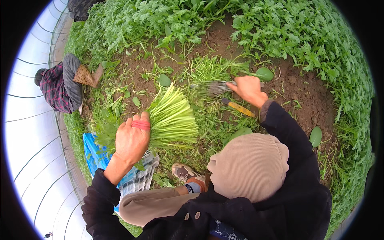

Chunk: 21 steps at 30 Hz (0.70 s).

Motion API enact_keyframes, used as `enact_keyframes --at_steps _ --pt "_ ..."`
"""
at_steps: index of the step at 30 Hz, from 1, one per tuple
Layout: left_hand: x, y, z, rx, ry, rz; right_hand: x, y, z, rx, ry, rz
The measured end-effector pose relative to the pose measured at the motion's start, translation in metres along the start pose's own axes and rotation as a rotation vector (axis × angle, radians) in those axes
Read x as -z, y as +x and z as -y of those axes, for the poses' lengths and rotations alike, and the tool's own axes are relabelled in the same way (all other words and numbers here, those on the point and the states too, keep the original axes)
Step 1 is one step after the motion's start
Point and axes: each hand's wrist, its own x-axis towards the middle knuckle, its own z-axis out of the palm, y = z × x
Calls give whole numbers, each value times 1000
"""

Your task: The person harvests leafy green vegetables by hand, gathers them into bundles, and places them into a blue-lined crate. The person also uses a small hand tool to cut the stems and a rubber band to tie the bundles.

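Note:
My left hand (133, 136) grips a thick bunch of leafy greens (174, 120), its pale cut stems fanned out to the right and its leaves hanging behind the wrist. Red bands wrap a finger of this hand. On the right, my right hand (247, 90) is closed on a blurred thing with thin metal tines (219, 87), perhaps a small rake, low over cut greens. Just below it on the ground lies a tool with a yellow handle (240, 108), dark at one end.
A white plastic crate (144, 174) with a blue plastic bag (95, 151) stands beside my left knee. Dense leafy plants (279, 27) border the bare soil (309, 90). Another person (61, 84) sits at the left by the greenhouse wall (33, 120); part of a dark-clothed figure shows at the upper left.

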Motion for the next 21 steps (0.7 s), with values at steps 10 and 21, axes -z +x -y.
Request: enact_keyframes --at_steps 10,21 --pt "5 -2 4 -166 70 -118 -9 -2 46 104 587 384" --pt "-2 -9 11 -119 68 -25 -8 -14 40 190 680 401"
